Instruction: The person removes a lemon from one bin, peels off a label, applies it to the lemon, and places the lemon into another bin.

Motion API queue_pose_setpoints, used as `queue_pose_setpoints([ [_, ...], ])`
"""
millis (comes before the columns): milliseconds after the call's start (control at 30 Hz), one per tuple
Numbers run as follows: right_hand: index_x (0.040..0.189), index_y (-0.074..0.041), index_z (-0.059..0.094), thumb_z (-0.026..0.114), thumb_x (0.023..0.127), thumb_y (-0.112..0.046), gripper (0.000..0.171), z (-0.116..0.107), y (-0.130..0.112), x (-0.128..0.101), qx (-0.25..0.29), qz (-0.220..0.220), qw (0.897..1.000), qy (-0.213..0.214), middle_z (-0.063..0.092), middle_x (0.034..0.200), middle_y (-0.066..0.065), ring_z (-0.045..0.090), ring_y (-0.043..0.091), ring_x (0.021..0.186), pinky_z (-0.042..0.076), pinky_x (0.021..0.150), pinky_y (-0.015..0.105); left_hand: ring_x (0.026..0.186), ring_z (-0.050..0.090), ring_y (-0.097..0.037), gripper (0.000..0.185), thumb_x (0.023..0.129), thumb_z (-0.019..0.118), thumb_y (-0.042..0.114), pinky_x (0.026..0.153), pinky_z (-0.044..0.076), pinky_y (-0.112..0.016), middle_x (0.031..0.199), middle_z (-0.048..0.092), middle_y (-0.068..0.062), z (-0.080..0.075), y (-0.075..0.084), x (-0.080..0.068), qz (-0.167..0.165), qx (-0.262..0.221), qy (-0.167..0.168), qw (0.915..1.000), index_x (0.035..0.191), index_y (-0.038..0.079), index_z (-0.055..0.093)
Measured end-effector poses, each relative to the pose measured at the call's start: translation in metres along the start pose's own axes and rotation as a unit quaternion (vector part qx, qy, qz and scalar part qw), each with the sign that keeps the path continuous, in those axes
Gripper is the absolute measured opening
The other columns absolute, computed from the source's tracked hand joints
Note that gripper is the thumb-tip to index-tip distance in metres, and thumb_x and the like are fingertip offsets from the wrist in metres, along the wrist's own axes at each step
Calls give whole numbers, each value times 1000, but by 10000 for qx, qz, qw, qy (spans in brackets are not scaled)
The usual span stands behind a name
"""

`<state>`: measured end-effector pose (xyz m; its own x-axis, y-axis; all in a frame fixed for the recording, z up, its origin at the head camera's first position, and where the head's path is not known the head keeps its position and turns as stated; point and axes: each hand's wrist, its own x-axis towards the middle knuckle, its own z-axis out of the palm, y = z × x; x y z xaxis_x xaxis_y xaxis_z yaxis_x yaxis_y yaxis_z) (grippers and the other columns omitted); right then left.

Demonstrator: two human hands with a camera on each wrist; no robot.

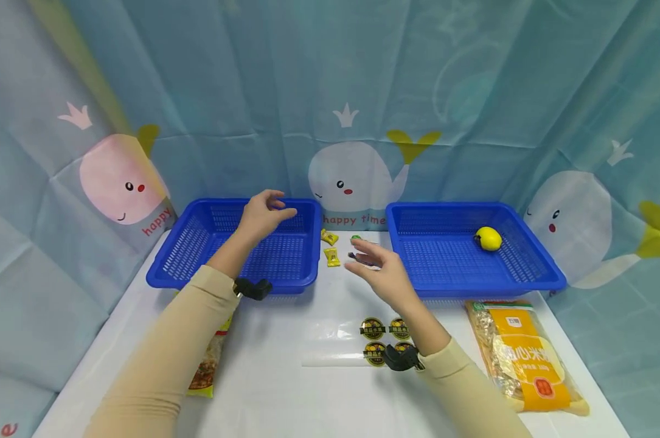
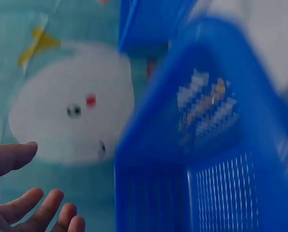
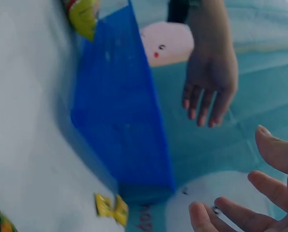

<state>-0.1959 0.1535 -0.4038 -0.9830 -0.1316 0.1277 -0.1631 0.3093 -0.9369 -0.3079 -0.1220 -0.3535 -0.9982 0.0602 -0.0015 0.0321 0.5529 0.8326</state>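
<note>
Above the left blue basket (image 1: 315,243), my left hand (image 1: 261,216) hovers with thumb and fingers apart and holds nothing. My right hand (image 1: 387,274) hangs over the table between the two baskets, its fingers relaxed and bent, also without a thing in them. Small yellow wrapped candies (image 1: 332,257) lie just left of it. A green piece (image 1: 356,237) and a small dark item (image 1: 352,255) show behind its fingers, partly hidden. In the right wrist view both hands appear empty, near a yellow candy (image 3: 111,208).
The right blue basket (image 1: 488,288) holds a yellow lemon-like fruit (image 1: 489,238). A clear sheet with round black-and-gold stickers (image 1: 373,328) lies in front. An orange food bag (image 1: 532,359) lies at right; another bag (image 1: 205,368) is partly under the left arm. Curtains (image 1: 330,73) surround the table.
</note>
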Motion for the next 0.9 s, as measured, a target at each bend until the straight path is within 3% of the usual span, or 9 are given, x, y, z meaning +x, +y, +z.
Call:
queue_pose_setpoints([
  [167,140,-22,62,79,89,-34,55,28,8,13,100,55,9996,-250,57,147,2,58,30,131,53,101,45,136,46,-35,64,97,69,33,112,40,-52,144,52,-16,-22,-15,18,-431,-547,-185,9974,151,13,42],
  [400,143,-27,58,78,87,-42,61,57,24,23,112,463,9975,-524,56,148,5,58,30,131,52,103,47,146,34,-38,72,93,71,44,117,34,-55,161,34,-16,-28,-38,32,-982,-659,-92,9929,151,11,44],
  [600,142,-30,59,79,87,-44,60,71,29,25,74,502,9956,-788,48,154,5,58,31,131,51,104,49,151,26,-37,73,95,68,45,121,28,-55,165,26,-14,-34,-64,41,-1551,-828,94,9844,153,10,41],
  [767,142,-30,60,77,89,-41,56,75,34,26,32,410,9953,-875,48,155,5,58,33,130,53,101,48,154,18,-38,73,98,65,36,123,23,-55,166,22,-14,-36,-82,47,-1874,-864,-28,9785,157,8,33],
  [900,142,-30,60,76,89,-41,56,77,37,27,133,353,9948,-941,52,152,1,60,30,129,52,102,47,153,18,-39,78,98,65,32,122,25,-56,168,15,-16,-36,-94,53,-2118,-792,-92,9740,160,10,25],
])
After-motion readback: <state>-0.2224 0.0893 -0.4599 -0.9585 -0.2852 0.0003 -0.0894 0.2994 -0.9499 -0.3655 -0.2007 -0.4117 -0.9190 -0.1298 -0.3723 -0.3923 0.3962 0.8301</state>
